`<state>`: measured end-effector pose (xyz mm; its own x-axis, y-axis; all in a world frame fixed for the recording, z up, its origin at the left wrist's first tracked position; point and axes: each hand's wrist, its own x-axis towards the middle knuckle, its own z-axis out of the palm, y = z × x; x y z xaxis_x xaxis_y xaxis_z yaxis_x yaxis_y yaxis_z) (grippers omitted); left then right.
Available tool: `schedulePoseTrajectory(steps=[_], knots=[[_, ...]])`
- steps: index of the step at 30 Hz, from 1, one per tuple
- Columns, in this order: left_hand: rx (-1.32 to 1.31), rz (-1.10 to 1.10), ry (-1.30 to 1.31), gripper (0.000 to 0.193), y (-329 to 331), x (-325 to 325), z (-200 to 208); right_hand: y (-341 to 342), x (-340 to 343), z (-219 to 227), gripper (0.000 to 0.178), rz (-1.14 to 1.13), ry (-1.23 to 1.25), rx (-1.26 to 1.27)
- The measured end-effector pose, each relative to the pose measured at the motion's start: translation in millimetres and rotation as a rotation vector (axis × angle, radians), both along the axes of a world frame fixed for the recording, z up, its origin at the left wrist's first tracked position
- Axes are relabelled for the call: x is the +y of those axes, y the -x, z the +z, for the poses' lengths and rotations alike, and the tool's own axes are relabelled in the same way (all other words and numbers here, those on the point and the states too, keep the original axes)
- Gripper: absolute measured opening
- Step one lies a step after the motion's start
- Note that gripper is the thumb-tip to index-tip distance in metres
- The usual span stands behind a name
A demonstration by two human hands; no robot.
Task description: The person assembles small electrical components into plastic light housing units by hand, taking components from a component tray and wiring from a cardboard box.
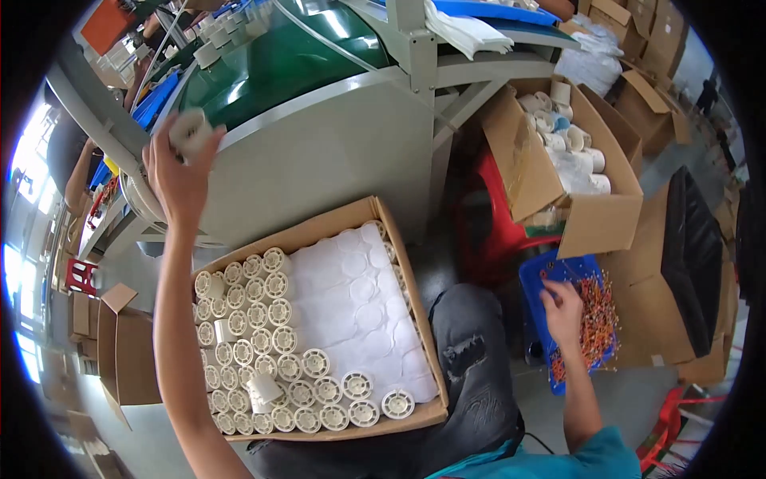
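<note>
My left hand (179,172) is raised at the upper left beside the conveyor's edge. Its fingers and thumb close around a white plastic cylinder (190,132), slightly blurred. At the right, my right hand (563,313) reaches over a blue tray (535,289), fingertips drawn together; whatever they pinch is too small to make out. Small orange and red wire-like pieces (594,323) are heaped in that tray. By my knees sits an open cardboard box (435,411). Rows of white cylinders (279,311) stand in its left and front, and two lie tilted on top. White sheeting (347,279) covers the rest.
A green conveyor belt (303,60) runs across the far side, carrying more white parts at its left. Back right, an open carton (602,223) of white cylinders rests on a red stool (499,203). Another carton (132,355) stands at left. My knee (471,343) adjoins the box.
</note>
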<state>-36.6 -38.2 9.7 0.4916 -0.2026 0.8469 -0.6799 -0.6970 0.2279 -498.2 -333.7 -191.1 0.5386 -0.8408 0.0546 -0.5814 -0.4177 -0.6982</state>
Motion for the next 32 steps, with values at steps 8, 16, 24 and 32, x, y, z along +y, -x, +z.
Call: schedulePoseTrajectory(steps=[8,16,24,32], knots=[[0.106,0.169,0.027,0.072,-154.5,-9.9,12.1,81.3,-16.0,-67.4,0.028,-0.017,0.185,0.424],[-0.263,-0.103,-0.11,0.051,-36.4,-21.1,-17.4,99.4,-17.0,-46.9,0.026,-0.052,0.247,0.615],[0.663,-0.817,-0.73,0.047,241.7,72.6,-190.0,94.6,-22.3,-51.0,0.025,0.006,0.296,0.635],[0.643,-0.629,-0.903,0.066,260.7,88.1,-206.4,87.4,-18.5,-5.9,0.009,-0.209,0.369,0.021]])
